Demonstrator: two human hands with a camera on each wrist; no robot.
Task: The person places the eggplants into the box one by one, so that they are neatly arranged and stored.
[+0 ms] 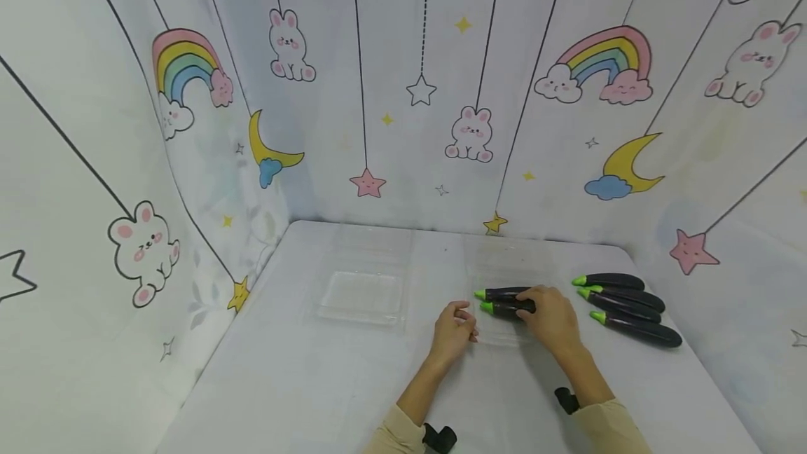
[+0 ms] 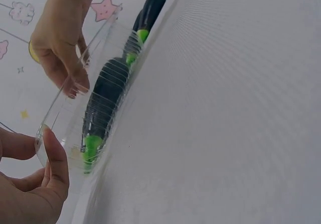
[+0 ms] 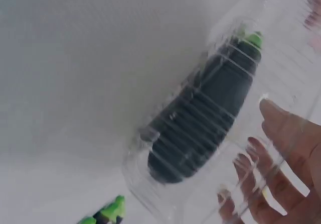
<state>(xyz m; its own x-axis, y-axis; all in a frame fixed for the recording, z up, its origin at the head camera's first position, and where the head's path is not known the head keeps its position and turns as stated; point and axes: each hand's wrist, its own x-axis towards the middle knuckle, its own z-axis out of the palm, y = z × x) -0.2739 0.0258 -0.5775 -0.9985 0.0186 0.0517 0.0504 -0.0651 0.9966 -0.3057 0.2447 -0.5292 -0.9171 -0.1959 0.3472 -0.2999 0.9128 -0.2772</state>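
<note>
A clear plastic box [image 1: 504, 336] holds two dark eggplants with green stem ends, the nearer eggplant [image 1: 500, 309] lying beside the farther eggplant [image 1: 497, 293]. My left hand [image 1: 452, 333] pinches the box's left rim between thumb and finger, as the left wrist view shows. Over the right part of the box is my right hand [image 1: 551, 317], its fingers loosely bent downward. In the right wrist view those fingers [image 3: 273, 181] are apart from the eggplant [image 3: 200, 118], which shows through the ribbed clear wall.
To the right of the box lie several more eggplants [image 1: 637, 330] side by side. A second clear plastic box [image 1: 359, 317] stands on the left of the white table [image 1: 284, 384]. A patterned cloth wall [image 1: 391, 40] rises behind and at the sides.
</note>
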